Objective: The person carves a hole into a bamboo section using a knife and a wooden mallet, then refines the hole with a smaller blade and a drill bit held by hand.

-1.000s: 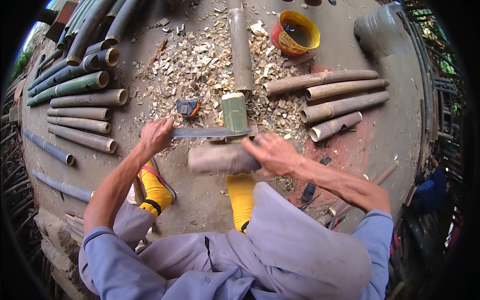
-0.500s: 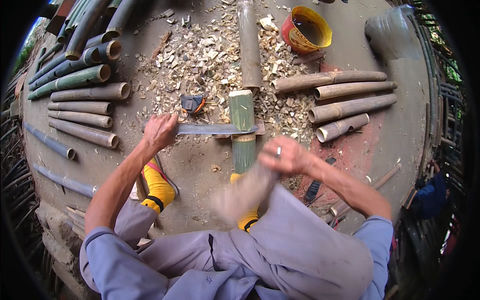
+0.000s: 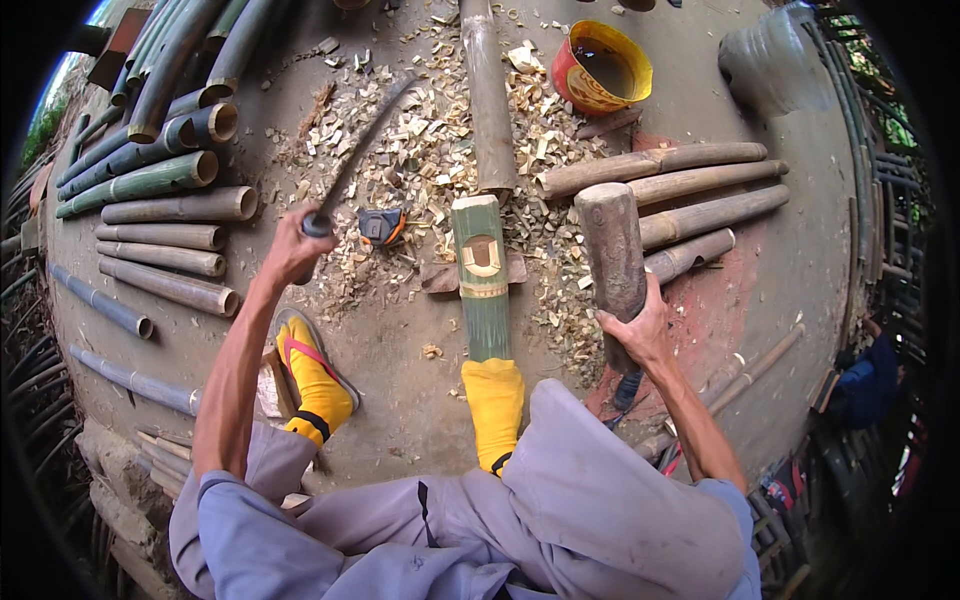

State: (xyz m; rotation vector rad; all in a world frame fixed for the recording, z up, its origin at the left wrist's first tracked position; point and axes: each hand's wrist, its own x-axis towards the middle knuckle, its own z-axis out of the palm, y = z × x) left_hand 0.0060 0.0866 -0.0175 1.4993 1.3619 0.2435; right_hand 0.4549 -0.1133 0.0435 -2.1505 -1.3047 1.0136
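1. Nearest, a foot in a yellow sock (image 3: pixel 492 405) meets the near end of the green bamboo piece (image 3: pixel 487 332); whether it presses on it or only abuts it, I cannot tell.
2. The bamboo runs from that foot toward the far side, between the hands; it lies across a flat block (image 3: pixel 437 279) on the ground.
3. To the right, the right hand (image 3: pixel 640 325) has its fingers wrapped round the handle of a wooden mallet (image 3: pixel 612 250); the head points far, well apart from the bamboo.
4. To the left, the left hand (image 3: pixel 295 245) has its fingers closed on the handle of a long knife (image 3: pixel 360 148); its blade slants far and right, clear of the bamboo.
5. Done: an opening (image 3: pixel 482 256) with pale edges is cut in the bamboo's upper wall; whether any trimming is left there, I cannot tell.
6. Farther, a black-and-orange tape measure (image 3: pixel 382 226) lies left of the bamboo; wood chips (image 3: pixel 400 140) spread beyond; a red-and-yellow bucket (image 3: pixel 578 85) stands far right.
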